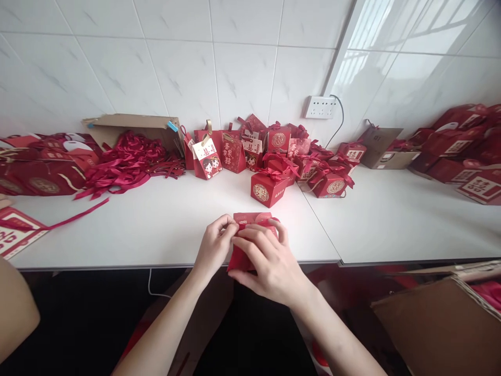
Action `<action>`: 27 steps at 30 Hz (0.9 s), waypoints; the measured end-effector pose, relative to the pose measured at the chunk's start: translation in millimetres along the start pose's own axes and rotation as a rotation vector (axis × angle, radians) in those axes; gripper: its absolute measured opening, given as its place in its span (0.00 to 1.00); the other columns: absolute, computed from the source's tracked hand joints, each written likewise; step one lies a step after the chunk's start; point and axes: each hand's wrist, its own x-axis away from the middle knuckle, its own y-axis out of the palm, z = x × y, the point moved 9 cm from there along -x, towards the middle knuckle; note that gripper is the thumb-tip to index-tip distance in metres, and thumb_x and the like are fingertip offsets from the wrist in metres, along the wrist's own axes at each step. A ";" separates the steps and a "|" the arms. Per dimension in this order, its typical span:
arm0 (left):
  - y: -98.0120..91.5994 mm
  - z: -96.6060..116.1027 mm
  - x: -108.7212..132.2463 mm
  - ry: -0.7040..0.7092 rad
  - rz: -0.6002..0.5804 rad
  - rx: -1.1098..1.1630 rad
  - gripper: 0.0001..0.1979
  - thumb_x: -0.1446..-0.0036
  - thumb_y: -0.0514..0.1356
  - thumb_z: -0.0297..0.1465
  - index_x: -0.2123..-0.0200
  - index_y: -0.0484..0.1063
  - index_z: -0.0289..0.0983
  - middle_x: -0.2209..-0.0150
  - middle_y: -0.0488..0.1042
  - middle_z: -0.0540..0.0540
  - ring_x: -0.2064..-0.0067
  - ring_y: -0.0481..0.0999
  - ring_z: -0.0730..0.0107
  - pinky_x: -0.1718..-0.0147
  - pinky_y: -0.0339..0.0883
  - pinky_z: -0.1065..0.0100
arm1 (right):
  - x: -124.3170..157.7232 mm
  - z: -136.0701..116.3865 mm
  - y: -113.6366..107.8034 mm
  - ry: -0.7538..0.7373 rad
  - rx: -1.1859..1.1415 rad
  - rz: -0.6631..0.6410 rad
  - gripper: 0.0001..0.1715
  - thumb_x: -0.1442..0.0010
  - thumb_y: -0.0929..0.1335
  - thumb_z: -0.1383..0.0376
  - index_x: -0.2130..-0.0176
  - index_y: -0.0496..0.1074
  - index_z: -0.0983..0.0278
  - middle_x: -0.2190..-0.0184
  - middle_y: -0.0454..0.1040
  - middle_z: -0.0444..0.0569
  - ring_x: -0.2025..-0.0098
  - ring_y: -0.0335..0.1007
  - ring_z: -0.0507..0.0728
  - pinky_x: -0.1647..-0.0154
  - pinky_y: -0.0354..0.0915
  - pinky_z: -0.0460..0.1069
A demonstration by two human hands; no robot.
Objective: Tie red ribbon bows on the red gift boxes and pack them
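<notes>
A small red paper gift box [252, 216] is held at the table's front edge, partly covered by my hands. My left hand [217, 241] pinches its left upper edge, thumb and fingers closed. Over its front and right side lies my right hand [268, 256], fingers bent around it and thumb beneath. What the fingertips press on is hidden. Just behind stands a finished-looking red box [268, 189] with a ribbon bow and gold round print.
Red gift boxes [230, 151] crowd the wall side. A heap of crimson ribbons [127, 159] spills from a cardboard box [133, 121] at left. Another person's arm [15, 308] and a red-and-white box [18, 232] are far left. An open carton [438, 324] stands lower right.
</notes>
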 end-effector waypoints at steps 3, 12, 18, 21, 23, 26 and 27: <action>-1.1 -2.9 -2.2 -0.009 -0.005 -0.035 0.13 0.47 0.51 0.32 0.81 0.52 0.38 0.81 0.50 0.55 0.78 0.50 0.77 0.78 0.48 0.72 | 1.4 -2.5 4.1 -0.022 0.042 0.066 0.11 0.41 0.64 0.73 0.57 0.67 0.65 0.64 0.75 0.49 0.61 0.69 0.55 0.49 0.55 0.58; -10.0 32.0 0.1 0.301 0.145 -0.372 0.06 0.50 0.53 0.26 0.67 0.65 0.39 0.63 0.68 0.48 0.57 0.68 0.66 0.55 0.62 0.64 | 22.9 12.8 -8.1 -0.027 -0.160 0.265 0.18 0.43 0.67 0.75 0.54 0.70 0.62 0.65 0.73 0.50 0.61 0.68 0.55 0.64 0.65 0.52; 22.1 40.4 -4.6 0.354 -0.196 -0.464 0.05 0.45 0.54 0.31 0.69 0.70 0.40 0.57 0.69 0.47 0.52 0.69 0.64 0.51 0.63 0.62 | 26.2 9.9 -10.1 -0.047 -0.175 0.298 0.19 0.44 0.67 0.76 0.53 0.71 0.63 0.71 0.71 0.47 0.64 0.68 0.55 0.64 0.66 0.53; 23.8 33.1 -8.0 0.320 -0.258 -0.415 0.02 0.48 0.57 0.31 0.70 0.69 0.40 0.57 0.70 0.47 0.53 0.70 0.65 0.51 0.64 0.63 | 28.1 12.3 -9.3 -0.025 -0.209 0.308 0.17 0.43 0.67 0.75 0.54 0.71 0.63 0.73 0.70 0.46 0.65 0.69 0.54 0.62 0.66 0.53; 22.0 28.2 -9.9 0.283 -0.248 -0.388 0.02 0.49 0.57 0.31 0.72 0.69 0.39 0.56 0.70 0.47 0.53 0.70 0.64 0.50 0.63 0.62 | 28.9 13.7 -8.7 -0.002 -0.222 0.314 0.14 0.43 0.66 0.74 0.56 0.71 0.63 0.73 0.71 0.44 0.66 0.70 0.53 0.59 0.65 0.54; 20.1 22.1 -11.7 0.219 -0.210 -0.363 0.03 0.50 0.58 0.31 0.73 0.69 0.39 0.55 0.69 0.46 0.53 0.70 0.62 0.49 0.63 0.61 | 28.2 12.4 -8.7 0.019 -0.208 0.330 0.11 0.42 0.65 0.75 0.62 0.70 0.61 0.73 0.73 0.42 0.68 0.71 0.51 0.54 0.62 0.55; 20.6 20.7 -12.1 0.205 -0.206 -0.357 0.03 0.50 0.58 0.32 0.73 0.70 0.39 0.54 0.69 0.45 0.53 0.70 0.62 0.49 0.63 0.61 | 27.8 10.9 -9.2 0.019 -0.196 0.340 0.10 0.42 0.65 0.75 0.63 0.70 0.61 0.73 0.74 0.42 0.68 0.71 0.51 0.54 0.62 0.55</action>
